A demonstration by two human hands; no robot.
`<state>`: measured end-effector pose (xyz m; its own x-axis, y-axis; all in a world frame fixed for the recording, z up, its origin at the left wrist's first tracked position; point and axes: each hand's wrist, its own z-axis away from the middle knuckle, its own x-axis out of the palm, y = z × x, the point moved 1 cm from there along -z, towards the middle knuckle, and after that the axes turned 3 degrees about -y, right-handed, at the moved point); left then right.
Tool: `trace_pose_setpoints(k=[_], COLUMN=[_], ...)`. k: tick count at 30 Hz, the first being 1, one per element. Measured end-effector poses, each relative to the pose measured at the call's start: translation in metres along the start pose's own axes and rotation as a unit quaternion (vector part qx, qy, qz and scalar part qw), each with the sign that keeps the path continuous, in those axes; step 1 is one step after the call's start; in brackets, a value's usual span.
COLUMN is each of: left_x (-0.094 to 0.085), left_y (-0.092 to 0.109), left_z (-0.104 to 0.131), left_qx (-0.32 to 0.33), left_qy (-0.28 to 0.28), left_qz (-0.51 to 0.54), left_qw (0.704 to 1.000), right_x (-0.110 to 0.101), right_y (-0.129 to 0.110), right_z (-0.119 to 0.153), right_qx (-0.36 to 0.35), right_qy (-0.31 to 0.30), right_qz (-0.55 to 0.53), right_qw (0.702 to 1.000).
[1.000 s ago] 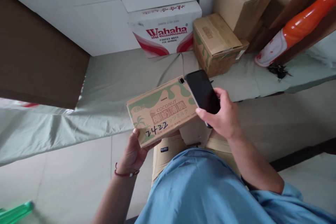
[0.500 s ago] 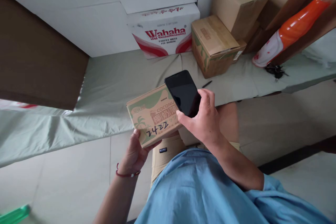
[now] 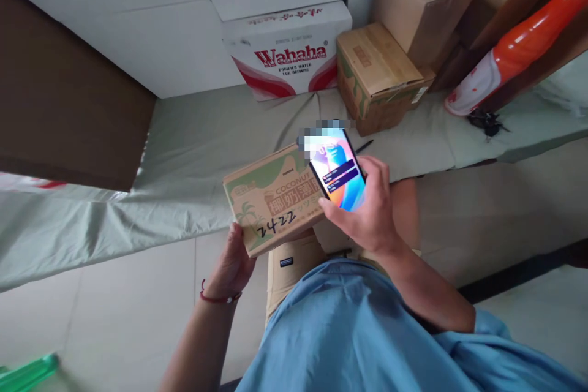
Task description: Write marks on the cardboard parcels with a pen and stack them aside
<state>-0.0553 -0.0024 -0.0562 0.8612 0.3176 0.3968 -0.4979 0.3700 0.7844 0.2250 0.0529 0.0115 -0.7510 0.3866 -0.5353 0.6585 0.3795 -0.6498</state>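
My left hand (image 3: 234, 263) grips the lower left corner of a small cardboard box (image 3: 271, 202), with the thumb on top and the fingers hidden beneath. The box is tilted, printed with green shapes and COCONUT lettering, and marked 2422 by hand. In my right hand (image 3: 367, 208) is a smartphone (image 3: 340, 171), held by its edges between thumb and fingers. Its screen is lit with a colourful picture and two dark bars; a blurred patch covers its upper end. The phone hangs over the right end of the box, hiding that part.
A cloth-covered ledge (image 3: 193, 153) runs along the wall. On it stand a white Wahaha carton (image 3: 289, 64), a brown carton (image 3: 379, 79) and an orange bottle-shaped object (image 3: 519, 43). A dark pen (image 3: 365, 147) lies behind the phone. A large brown panel (image 3: 68, 92) blocks the left.
The phone's screen has gone from dark to lit. My right hand and the phone have shifted slightly right, uncovering a little more of the box's print.
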Motion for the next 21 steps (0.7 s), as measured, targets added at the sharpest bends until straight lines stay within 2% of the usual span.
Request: trace_pose_setpoints(k=[2, 4, 7, 9, 12, 14, 17, 21], left_x=[0.004, 0.007, 0.009, 0.011, 0.015, 0.02, 0.026, 0.026], left_y=[0.001, 0.003, 0.008, 0.012, 0.016, 0.018, 0.019, 0.02], left_z=[-0.004, -0.007, -0.011, -0.011, -0.011, -0.009, -0.003, 0.01], left_qx=[0.004, 0.002, -0.007, -0.015, -0.036, -0.037, -0.031, -0.026], left_qy=[-0.011, -0.017, -0.022, -0.021, -0.021, -0.023, -0.021, 0.001], left_qz=[0.01, 0.021, 0.03, 0.03, 0.032, 0.035, 0.029, 0.002], left_qw=[1.0, 1.0, 0.999, 0.999, 0.999, 0.998, 0.999, 1.0], right_x=[-0.01, -0.021, -0.039, -0.05, -0.064, -0.07, -0.07, -0.062], right_y=[0.02, 0.049, 0.107, 0.146, 0.195, 0.215, 0.234, 0.253], right_z=[0.011, 0.025, 0.042, 0.043, 0.026, 0.008, -0.02, -0.047], right_qx=[-0.005, 0.023, 0.105, 0.187, 0.313, 0.353, 0.356, 0.323], right_qy=[0.013, 0.022, 0.021, 0.019, 0.008, -0.008, -0.039, -0.064], right_qz=[-0.001, 0.023, 0.076, 0.115, 0.175, 0.209, 0.249, 0.281], right_qw=[1.0, 0.999, 0.991, 0.975, 0.934, 0.912, 0.9, 0.901])
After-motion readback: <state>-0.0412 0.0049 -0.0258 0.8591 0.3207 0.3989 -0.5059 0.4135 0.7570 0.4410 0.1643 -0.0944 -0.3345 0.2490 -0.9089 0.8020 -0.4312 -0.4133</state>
